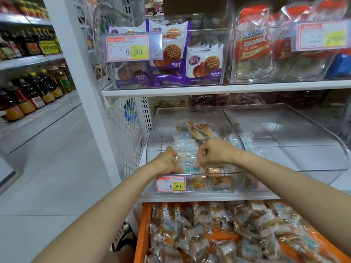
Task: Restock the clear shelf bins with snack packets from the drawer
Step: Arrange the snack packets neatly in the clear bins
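The drawer (145,234) runs off the bottom edge. The right forearm (275,168) covers most of one tag (263,186); its print is unreadable.

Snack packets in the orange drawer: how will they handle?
Likely slippery: the snack packets wear glossy clear film. Probably light; the left hand and right hand grip several. Heaped loose in the orange drawer, neighbours may slide.

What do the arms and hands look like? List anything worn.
Both are bare. The left forearm and right forearm show no sleeve as far as the frame reaches. There is no watch, band or bracelet at either wrist. The left hand and right hand wear no gloves. Rings cannot be ruled out, since the fingers are partly hidden.
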The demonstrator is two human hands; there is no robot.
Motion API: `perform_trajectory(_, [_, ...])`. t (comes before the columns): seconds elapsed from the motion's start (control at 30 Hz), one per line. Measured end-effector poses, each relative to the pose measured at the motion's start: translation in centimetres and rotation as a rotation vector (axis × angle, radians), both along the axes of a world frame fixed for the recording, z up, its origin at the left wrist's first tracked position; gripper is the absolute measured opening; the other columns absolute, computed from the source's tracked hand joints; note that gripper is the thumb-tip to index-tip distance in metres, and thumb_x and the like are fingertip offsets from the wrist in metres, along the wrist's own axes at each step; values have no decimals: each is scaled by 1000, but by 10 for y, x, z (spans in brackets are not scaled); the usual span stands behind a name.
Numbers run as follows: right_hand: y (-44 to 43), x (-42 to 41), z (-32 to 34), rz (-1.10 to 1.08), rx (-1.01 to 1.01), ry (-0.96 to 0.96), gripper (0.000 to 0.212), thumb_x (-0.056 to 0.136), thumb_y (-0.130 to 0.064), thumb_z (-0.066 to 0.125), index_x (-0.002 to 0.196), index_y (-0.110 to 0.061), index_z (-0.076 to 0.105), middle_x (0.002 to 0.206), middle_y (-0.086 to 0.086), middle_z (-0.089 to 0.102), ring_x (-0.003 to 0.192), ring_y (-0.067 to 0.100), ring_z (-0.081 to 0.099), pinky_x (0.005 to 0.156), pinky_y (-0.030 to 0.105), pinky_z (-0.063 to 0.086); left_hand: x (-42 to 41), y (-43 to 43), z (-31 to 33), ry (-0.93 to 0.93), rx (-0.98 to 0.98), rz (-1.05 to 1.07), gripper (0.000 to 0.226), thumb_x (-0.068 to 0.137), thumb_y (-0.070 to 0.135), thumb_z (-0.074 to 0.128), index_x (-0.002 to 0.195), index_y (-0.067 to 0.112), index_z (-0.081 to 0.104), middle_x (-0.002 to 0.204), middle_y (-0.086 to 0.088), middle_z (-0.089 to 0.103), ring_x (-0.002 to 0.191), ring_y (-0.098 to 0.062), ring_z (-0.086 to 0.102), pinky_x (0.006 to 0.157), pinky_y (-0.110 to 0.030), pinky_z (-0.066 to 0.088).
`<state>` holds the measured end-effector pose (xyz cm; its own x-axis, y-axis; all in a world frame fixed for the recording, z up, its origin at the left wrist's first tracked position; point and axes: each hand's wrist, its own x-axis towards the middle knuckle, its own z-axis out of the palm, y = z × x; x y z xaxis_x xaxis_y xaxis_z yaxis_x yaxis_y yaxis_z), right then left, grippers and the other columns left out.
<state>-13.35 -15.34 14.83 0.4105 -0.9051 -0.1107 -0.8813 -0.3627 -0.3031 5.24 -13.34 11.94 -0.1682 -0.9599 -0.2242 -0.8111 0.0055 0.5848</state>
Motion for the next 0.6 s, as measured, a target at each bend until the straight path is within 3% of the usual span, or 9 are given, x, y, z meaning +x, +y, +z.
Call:
perform_trajectory(0.07, [-6,-4,12,-97,-190,-167,11,80,-36,71,80,-26,67,82,-6,66,79,14,59,77,28,48,1,0,1,-13,11,12,58,83,18,69,129,9,35,114,-10,61,88,-17,56,79,-27,47])
perform_trajectory(0.13, [-20,-8,21,-193,-400,-278,12,83,-28,69,93,-22,69,94,2,70,91,22,63,81,31,48,2,-1,1,53,42,47,57,81,18,73,127,11,38,115,-11,61,90,-19,59,86,-31,50])
perform_trajectory(0.2, [-36,-11,27,-197,-417,-214,31,84,-25,65,115,-18,64,112,9,67,105,29,60,88,35,48,1,-1,1,73,64,69,55,80,19,73,125,14,41,119,-11,59,98,-22,61,91,-34,50])
perform_trajectory(0.27, [-50,-8,27,-164,-283,-14,47,85,-28,64,130,-18,52,124,12,61,113,30,57,91,34,47,1,-1,-1,37,76,75,58,81,21,72,129,15,39,123,-9,57,105,-24,60,91,-34,49])
perform_trajectory(0.37, [-60,-3,19,-190,-213,187,42,88,-33,60,123,-12,53,116,15,62,105,31,59,80,32,44,-1,-1,2,58,122,88,64,82,22,72,132,11,34,127,-12,54,110,-26,58,96,-38,47])
perform_trajectory(0.5, [-55,-10,17,-264,-406,92,46,92,-54,48,104,-12,64,92,14,67,82,30,62,69,31,45,-4,2,17,-85,-48,102,60,86,23,67,134,6,36,128,-11,52,113,-25,55,91,-29,45])
perform_trajectory(0.57, [-43,-16,20,-251,-546,17,32,91,-41,54,110,-17,65,94,12,69,87,32,63,73,35,47,-5,3,26,88,-218,162,39,90,20,61,123,6,46,119,-12,57,104,-23,58,82,-27,47])
perform_trajectory(0.6, [-35,-19,21,-216,-641,-41,27,89,-31,58,111,-18,65,95,10,70,91,32,62,75,36,48,-5,4,31,300,-231,212,29,93,19,57,117,4,50,116,-16,60,97,-24,61,79,-28,51])
